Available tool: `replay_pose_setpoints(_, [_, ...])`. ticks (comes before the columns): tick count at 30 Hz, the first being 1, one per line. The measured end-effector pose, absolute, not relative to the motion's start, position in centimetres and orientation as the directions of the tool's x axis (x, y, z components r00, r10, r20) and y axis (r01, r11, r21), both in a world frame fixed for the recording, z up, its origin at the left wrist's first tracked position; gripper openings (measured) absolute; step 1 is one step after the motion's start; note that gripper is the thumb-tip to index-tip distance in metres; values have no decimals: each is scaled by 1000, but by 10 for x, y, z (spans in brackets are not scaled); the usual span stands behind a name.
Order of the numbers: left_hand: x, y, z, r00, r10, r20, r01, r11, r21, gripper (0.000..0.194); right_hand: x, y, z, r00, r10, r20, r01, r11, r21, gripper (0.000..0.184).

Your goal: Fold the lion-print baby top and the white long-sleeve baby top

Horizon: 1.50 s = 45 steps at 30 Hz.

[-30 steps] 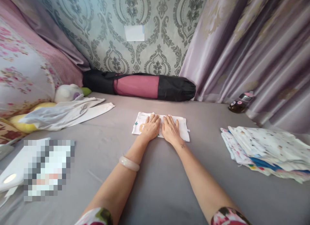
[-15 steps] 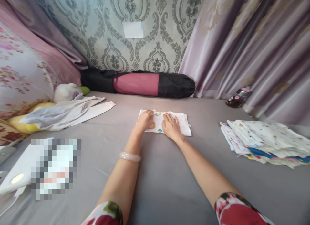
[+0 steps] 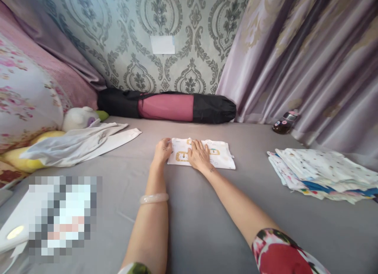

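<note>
A folded white printed cloth with yellow-orange designs lies flat on the grey sheet in front of me. My right hand rests on its middle, palm down, with the fingers stretched out. At the cloth's left edge is my left hand, its fingers curled and close together against that edge. The fingertips and thumb of this hand are partly hidden, and a pale bangle circles the forearm.
Folded printed cloths are piled at the right, with a dark bottle behind them. A pink and black rolled bag lies along the wall. Pale crumpled clothing and a plush toy are at the left, near a white device.
My left hand has moved left, off the cloth's top to its left edge. The right hand has slid slightly left. More of the yellow-orange print shows on the cloth's left part.
</note>
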<state>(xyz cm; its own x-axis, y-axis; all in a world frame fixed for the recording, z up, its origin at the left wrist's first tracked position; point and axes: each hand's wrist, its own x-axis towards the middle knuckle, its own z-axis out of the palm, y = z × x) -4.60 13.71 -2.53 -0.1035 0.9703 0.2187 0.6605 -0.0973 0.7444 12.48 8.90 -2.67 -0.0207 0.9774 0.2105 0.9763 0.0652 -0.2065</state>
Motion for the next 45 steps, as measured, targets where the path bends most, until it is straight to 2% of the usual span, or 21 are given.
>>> replay_pose_setpoints(3, [-47,138,-24,-150,973,177,603,-52,796,32,127,90,-28,-30,979,204,978,70,-195,53])
replay_pose_setpoints(10, [-48,142,-23,-221,961,163,406,-62,912,26,115,98,-13,-39,992,117,970,66,-235,54])
replay_pose_setpoints(16, [-53,142,-24,-338,939,57,198,11,980,27,89,104,-16,-60,986,154,964,97,-248,54])
replay_pose_setpoints(19, [-54,142,-21,-393,917,-63,24,79,997,27,84,104,-24,-49,979,199,968,96,-231,55])
replay_pose_setpoints(24, [-56,141,-16,-413,870,-269,-292,153,944,18,85,105,-27,-53,979,199,971,97,-217,55])
replay_pose_setpoints(29, [-57,137,-12,-392,859,-331,-413,157,897,9,79,107,-18,-63,986,156,971,96,-217,55])
replay_pose_setpoints(34, [-55,140,-13,-398,819,-413,-558,142,818,6,58,110,-13,-180,973,145,944,212,-253,58])
replay_pose_setpoints(45, [-54,142,-18,-390,810,-438,-603,135,787,9,48,107,-22,-185,970,157,927,225,-299,56])
